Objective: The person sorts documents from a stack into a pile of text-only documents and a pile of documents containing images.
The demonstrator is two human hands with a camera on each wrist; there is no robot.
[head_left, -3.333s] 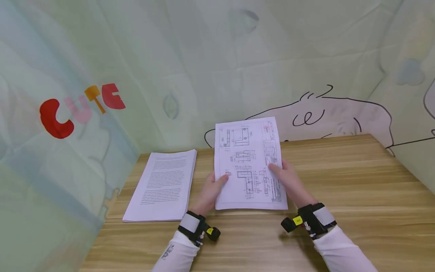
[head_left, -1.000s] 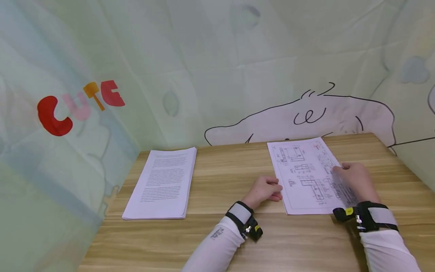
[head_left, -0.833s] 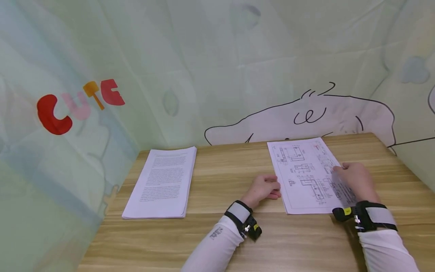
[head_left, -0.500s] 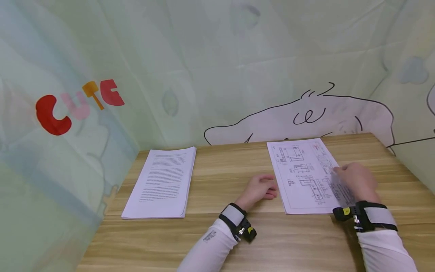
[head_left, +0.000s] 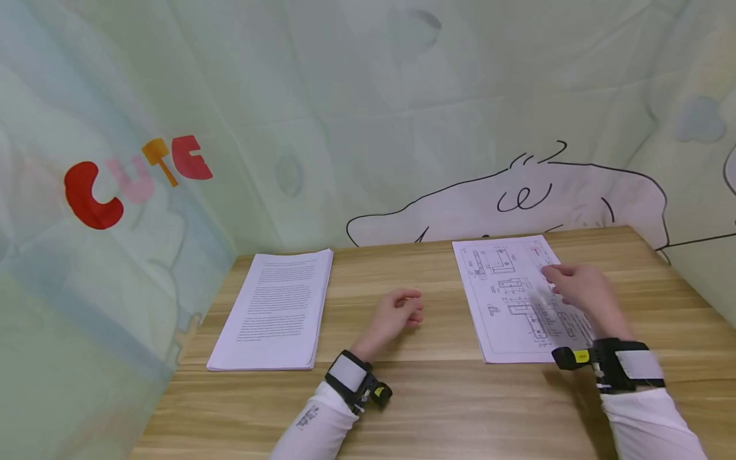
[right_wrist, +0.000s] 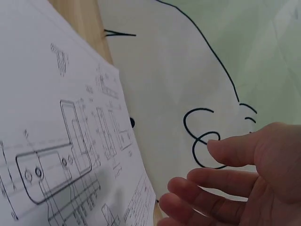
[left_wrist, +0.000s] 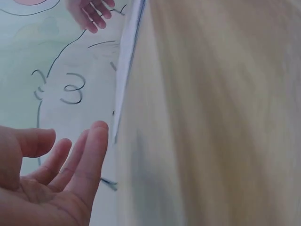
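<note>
A stack of printed technical drawings [head_left: 489, 306] lies on the right part of the wooden table, its line drawings also visible in the right wrist view. Over its right side hovers my right hand [head_left: 583, 294], fingers relaxed and holding nothing; the right wrist view shows the thumb and fingers [right_wrist: 221, 183] apart from the paper. My left hand [head_left: 391, 319] is above the table between the two stacks, its fingers loosely bent with nothing in them. In the left wrist view the palm and fingers [left_wrist: 89, 165] face up, away from the paper edge.
A second stack of paper [head_left: 276, 313], printed with text, lies at the table's left. Behind the wooden table [head_left: 448, 409] hangs a pale cloth backdrop [head_left: 356, 128] with cartoon drawings and coloured letters. Both wrists carry strapped-on cameras.
Both hands carried the drawings from the middle to the right and laid them down. Since then my left hand has drawn away leftward, and my right hand has let go and lifted off the edge.
</note>
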